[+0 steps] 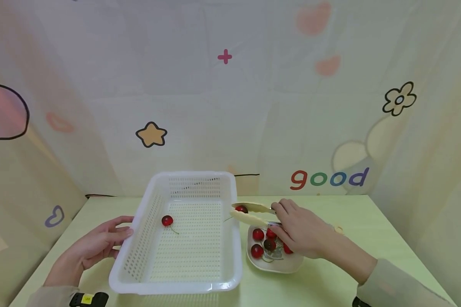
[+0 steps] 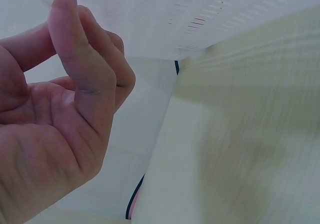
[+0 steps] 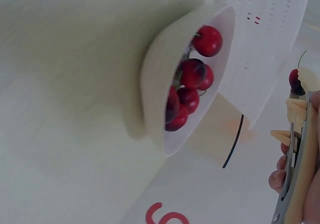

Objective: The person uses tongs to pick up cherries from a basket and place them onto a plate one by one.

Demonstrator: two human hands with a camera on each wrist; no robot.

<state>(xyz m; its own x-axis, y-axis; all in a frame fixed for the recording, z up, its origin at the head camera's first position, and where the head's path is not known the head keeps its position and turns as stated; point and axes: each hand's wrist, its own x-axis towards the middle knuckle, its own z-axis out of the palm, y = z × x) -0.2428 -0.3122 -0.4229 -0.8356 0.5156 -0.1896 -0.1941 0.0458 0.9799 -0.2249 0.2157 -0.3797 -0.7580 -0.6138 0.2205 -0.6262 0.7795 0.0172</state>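
A white plastic basket [image 1: 192,286] with slotted walls stands on the table, a single cherry [image 1: 167,220] lying inside it. Fingers bent, my left hand [image 1: 100,243] holds the basket's left rim at the edge; the left wrist view shows this hand [image 2: 75,89] curled beneath the rim. My right hand [image 1: 301,230] grips a pair of tongs [image 1: 253,218] with cream-coloured tips. Between those tips is another cherry [image 1: 241,209], its stem hanging over the basket's right rim. Below my right hand is a small white bowl [image 1: 278,267] with several cherries [image 3: 192,73] in it.
The pale green table [image 1: 353,238] reaches back to a printed cloth backdrop [image 1: 230,106]. More cloth hangs at both sides. The bowl stands close to the right of the basket.
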